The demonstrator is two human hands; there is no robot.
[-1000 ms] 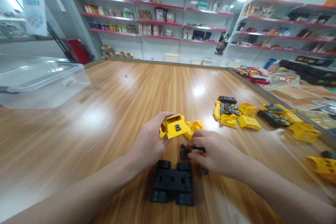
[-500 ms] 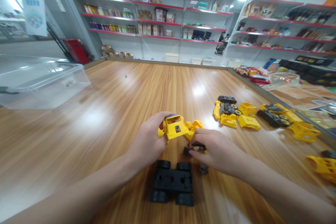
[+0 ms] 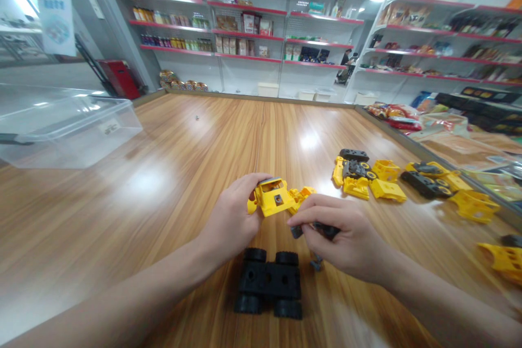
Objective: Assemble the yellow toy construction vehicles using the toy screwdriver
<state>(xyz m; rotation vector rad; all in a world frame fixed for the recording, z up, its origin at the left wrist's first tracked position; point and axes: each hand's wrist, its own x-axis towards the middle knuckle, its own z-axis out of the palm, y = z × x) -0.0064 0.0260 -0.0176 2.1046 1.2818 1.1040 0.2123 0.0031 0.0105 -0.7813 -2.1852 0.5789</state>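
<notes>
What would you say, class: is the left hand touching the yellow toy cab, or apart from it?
Touching: the head view shows the left hand holding the yellow toy cab, fingers curled around one side.

Shows brown striped grain across the tabletop (image 3: pixel 228 141), with pale glare patches and a dull border strip (image 3: pixel 261 99) along the far and right sides. Carries, at the near middle, a black four-wheeled chassis (image 3: pixel 269 281) with holes in its upper face, and near it a small grey piece (image 3: pixel 315 262). Bears a partly hidden yellow part (image 3: pixel 302 194) farther back. Holds, toward the right, a tight group of yellow pieces (image 3: pixel 387 190) with a black block (image 3: pixel 354 154), then a black wheeled part (image 3: pixel 424 184) near a yellow frame (image 3: pixel 475 206). Supports a clear plastic bin (image 3: pixel 73 136) at left
</notes>
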